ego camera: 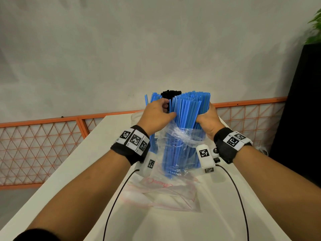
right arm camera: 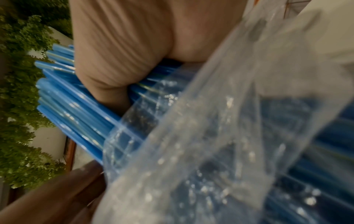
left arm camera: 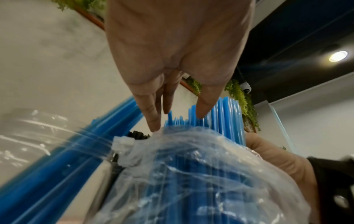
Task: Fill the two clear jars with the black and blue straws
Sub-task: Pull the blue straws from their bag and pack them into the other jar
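My right hand [ego camera: 205,115] grips a thick bundle of blue straws [ego camera: 187,108] that stands upright, its lower half still in a crumpled clear bag [ego camera: 180,136]. My left hand [ego camera: 167,110] reaches into the bundle's top left, with the thumb in front and the fingers behind some straws. In the left wrist view the left hand [left arm camera: 178,115] pinches straws just above the bag [left arm camera: 191,174]. Behind stands a clump of black straws [ego camera: 171,94]. More blue straws [left arm camera: 57,159] lean in a clear jar [left arm camera: 28,128] at the left. The second jar is hidden.
An empty flat clear bag with red print [ego camera: 165,192] lies on the white table [ego camera: 86,162] in front of me. An orange mesh fence [ego camera: 52,136] runs behind the table. A black panel [ego camera: 304,101] stands at the right.
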The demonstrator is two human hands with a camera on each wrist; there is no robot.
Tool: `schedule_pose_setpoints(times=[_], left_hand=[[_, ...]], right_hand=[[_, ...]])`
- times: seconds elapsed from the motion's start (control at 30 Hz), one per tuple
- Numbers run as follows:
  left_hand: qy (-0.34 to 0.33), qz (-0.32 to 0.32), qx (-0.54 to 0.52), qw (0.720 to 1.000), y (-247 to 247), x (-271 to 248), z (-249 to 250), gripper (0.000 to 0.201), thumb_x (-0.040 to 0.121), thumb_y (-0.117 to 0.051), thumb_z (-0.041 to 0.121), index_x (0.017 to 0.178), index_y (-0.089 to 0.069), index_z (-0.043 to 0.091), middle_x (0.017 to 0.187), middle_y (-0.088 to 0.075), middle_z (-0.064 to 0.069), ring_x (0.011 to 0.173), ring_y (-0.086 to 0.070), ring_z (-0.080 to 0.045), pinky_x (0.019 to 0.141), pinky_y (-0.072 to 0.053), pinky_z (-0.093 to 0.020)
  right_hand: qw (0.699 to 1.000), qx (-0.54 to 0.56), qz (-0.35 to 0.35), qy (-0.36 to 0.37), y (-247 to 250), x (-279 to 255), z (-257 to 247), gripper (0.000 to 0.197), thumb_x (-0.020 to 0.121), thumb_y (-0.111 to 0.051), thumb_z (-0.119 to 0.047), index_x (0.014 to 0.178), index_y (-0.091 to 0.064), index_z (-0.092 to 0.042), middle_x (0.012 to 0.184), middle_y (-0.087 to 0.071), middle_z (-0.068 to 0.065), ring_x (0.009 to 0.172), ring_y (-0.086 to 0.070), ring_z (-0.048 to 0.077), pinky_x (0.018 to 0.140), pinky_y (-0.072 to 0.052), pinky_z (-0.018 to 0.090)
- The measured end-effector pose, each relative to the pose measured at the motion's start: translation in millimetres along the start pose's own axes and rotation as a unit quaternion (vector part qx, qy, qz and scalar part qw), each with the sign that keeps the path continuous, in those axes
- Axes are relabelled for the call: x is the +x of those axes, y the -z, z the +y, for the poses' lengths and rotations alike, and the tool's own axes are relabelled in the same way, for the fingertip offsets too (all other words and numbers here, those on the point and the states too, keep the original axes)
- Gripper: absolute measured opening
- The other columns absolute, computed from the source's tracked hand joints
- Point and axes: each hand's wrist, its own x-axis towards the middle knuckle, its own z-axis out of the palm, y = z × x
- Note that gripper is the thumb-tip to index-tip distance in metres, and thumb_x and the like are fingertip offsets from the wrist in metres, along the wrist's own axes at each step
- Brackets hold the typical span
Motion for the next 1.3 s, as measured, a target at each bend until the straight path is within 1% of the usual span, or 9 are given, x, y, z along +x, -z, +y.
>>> schedule_pose_setpoints(times=[0.17, 0.27, 0.4, 0.47, 0.6, 0.73, 1.0, 1.2, 1.3], left_hand=[[0.048, -0.031, -0.016, 0.998, -11.3, 14.2, 9.2, 0.056, 0.093, -0.06, 0.018, 0.146, -0.042, 0.01, 0.134, -0.058, -0.008, 0.116, -0.059, -0.018, 0.092, -0.047, -0.024], [0.097, -0.055, -0.075, 0.991, -17.8, 20.5, 9.9, 0.05, 0.096, -0.05, 0.015, 0.145, -0.042, 0.01, 0.111, -0.063, -0.003, 0.093, -0.061, -0.013, 0.079, -0.048, -0.026], [0.14, -0.072, -0.139, 0.978, -21.6, 25.0, 7.8, 0.021, 0.093, -0.045, 0.006, 0.108, -0.059, 0.009, 0.093, -0.053, -0.011, 0.07, -0.048, -0.02, 0.062, -0.039, -0.031], [0.164, -0.083, -0.153, 0.971, -24.2, 24.5, 8.5, 0.018, 0.094, -0.044, 0.004, 0.104, -0.059, 0.007, 0.093, -0.054, -0.013, 0.067, -0.049, -0.019, 0.059, -0.037, -0.027], [0.191, -0.109, -0.157, 0.963, -31.8, 28.4, 12.2, 0.028, 0.103, -0.042, 0.011, 0.117, -0.058, -0.007, 0.116, -0.064, -0.021, 0.099, -0.065, -0.03, 0.085, -0.055, -0.036], [0.22, -0.101, -0.176, 0.954, -36.0, 32.2, 11.3, 0.034, 0.105, -0.04, 0.01, 0.13, -0.054, -0.008, 0.131, -0.06, -0.025, 0.122, -0.058, -0.036, 0.105, -0.047, -0.04], [0.165, -0.086, -0.221, 0.957, -37.9, 25.2, -6.4, 0.028, 0.099, -0.053, 0.007, 0.126, -0.06, 0.003, 0.117, -0.07, -0.016, 0.106, -0.069, -0.028, 0.096, -0.055, -0.044], [0.144, -0.064, -0.236, 0.959, -35.0, 20.6, -14.2, 0.02, 0.094, -0.062, 0.006, 0.112, -0.065, 0.013, 0.106, -0.073, -0.008, 0.085, -0.073, -0.014, 0.069, -0.06, -0.024], [0.129, -0.053, -0.242, 0.96, -33.4, 16.6, -16.3, 0.022, 0.094, -0.064, 0.008, 0.114, -0.062, 0.015, 0.107, -0.072, -0.006, 0.092, -0.071, -0.016, 0.077, -0.061, -0.028]], right_hand=[[1.0, 0.004, -0.007, 0.0, 1.1, 0.9, 2.2, 0.052, 0.074, -0.077, 0.007, 0.122, -0.058, -0.003, 0.111, -0.069, 0.013, 0.102, -0.068, 0.025, 0.085, -0.058, 0.038], [1.0, 0.002, -0.006, -0.001, 1.1, 2.2, 2.3, 0.05, 0.074, -0.076, 0.007, 0.119, -0.059, -0.004, 0.108, -0.07, 0.013, 0.1, -0.068, 0.025, 0.083, -0.058, 0.038], [1.0, 0.003, -0.01, -0.008, 0.1, 4.7, 3.2, 0.049, 0.075, -0.075, 0.007, 0.119, -0.058, -0.004, 0.108, -0.07, 0.013, 0.101, -0.067, 0.027, 0.084, -0.058, 0.04], [1.0, 0.0, -0.012, -0.012, 0.3, 6.4, 4.0, 0.049, 0.075, -0.075, 0.006, 0.119, -0.058, -0.005, 0.108, -0.07, 0.012, 0.101, -0.068, 0.026, 0.084, -0.058, 0.042], [1.0, -0.003, -0.015, -0.016, -0.1, 9.0, 5.2, 0.051, 0.075, -0.076, 0.005, 0.121, -0.057, -0.005, 0.111, -0.069, 0.014, 0.103, -0.067, 0.027, 0.085, -0.058, 0.042], [1.0, -0.001, -0.021, -0.022, 0.7, 10.3, 6.1, 0.051, 0.075, -0.076, 0.006, 0.121, -0.058, -0.004, 0.111, -0.069, 0.015, 0.103, -0.067, 0.029, 0.086, -0.058, 0.043], [0.999, 0.0, -0.035, -0.019, 1.6, 10.0, 6.7, 0.051, 0.075, -0.076, 0.006, 0.122, -0.058, -0.003, 0.111, -0.07, 0.016, 0.103, -0.068, 0.029, 0.087, -0.057, 0.047], [0.999, 0.004, -0.037, -0.022, 0.8, 10.1, 6.6, 0.053, 0.075, -0.076, 0.006, 0.124, -0.056, -0.003, 0.113, -0.068, 0.017, 0.105, -0.066, 0.03, 0.089, -0.055, 0.05], [0.999, 0.004, -0.037, -0.02, 0.7, 9.9, 5.8, 0.055, 0.075, -0.076, 0.006, 0.125, -0.055, -0.003, 0.115, -0.068, 0.017, 0.107, -0.066, 0.03, 0.09, -0.055, 0.05]])
